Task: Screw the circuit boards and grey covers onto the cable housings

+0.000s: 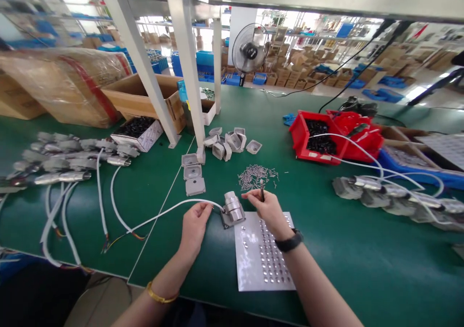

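A grey metal fitting (233,207) with a round threaded body on a square base lies in front of me, with a white cable (174,205) running out of it to the left. My left hand (195,223) is closed in a pinch just left of the fitting, fingertips by the cable; what they hold, if anything, is too small to name. On the fitting's other side, my right hand (267,210) is closed around a slim dark tool (262,190) with a metal end, its thumb and forefinger pointing at the fitting. Beneath that hand lies a pale sheet (250,269) with rows of small shiny domes.
Beyond my hands lie a heap of screws (255,176) and several grey box housings (232,142). Finished-looking cabled units (68,155) crowd the left; more fittings (384,194) lie right. Red bins (302,136) stand behind. White posts (184,61) rise from the bench.
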A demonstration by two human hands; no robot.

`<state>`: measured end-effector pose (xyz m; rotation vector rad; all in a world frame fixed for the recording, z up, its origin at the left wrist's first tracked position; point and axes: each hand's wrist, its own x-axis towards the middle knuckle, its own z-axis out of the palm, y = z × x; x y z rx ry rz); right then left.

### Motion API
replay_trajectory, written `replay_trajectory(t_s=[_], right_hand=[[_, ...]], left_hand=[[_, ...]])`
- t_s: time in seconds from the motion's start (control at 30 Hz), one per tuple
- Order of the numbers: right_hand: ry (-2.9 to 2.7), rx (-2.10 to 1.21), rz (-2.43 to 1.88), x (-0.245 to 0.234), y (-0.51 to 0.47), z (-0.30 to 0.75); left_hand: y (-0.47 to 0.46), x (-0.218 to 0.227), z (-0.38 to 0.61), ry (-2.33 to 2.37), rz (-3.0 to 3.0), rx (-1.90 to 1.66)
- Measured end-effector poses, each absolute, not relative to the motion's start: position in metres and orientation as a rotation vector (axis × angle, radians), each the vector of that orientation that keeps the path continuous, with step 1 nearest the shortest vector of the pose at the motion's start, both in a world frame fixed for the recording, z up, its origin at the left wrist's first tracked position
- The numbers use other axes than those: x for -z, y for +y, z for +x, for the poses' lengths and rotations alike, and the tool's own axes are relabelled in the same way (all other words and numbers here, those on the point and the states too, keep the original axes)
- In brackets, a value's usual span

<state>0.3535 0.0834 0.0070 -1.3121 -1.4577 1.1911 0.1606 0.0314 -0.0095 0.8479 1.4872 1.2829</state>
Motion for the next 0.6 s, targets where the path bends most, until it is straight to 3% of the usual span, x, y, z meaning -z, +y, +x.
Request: replay_trajectory(t_s=[0.17, 0.37, 0.6], right_hand=[[-1.683, -1.339, -1.231, 0.010, 0.103, 0.348], [-2.014, -1.069, -1.201, 0.031, 0.108, 0.357], [-1.937, -1.038, -1.193, 0.051, 0.112, 0.364]], left_hand=[[0.041, 0.026, 0.170, 1.546, 1.125, -1.200], [0.035, 0.025, 0.168, 1.659, 1.442, -1.112], [0.030, 0.016, 0.162, 1.603, 1.687, -0.962]])
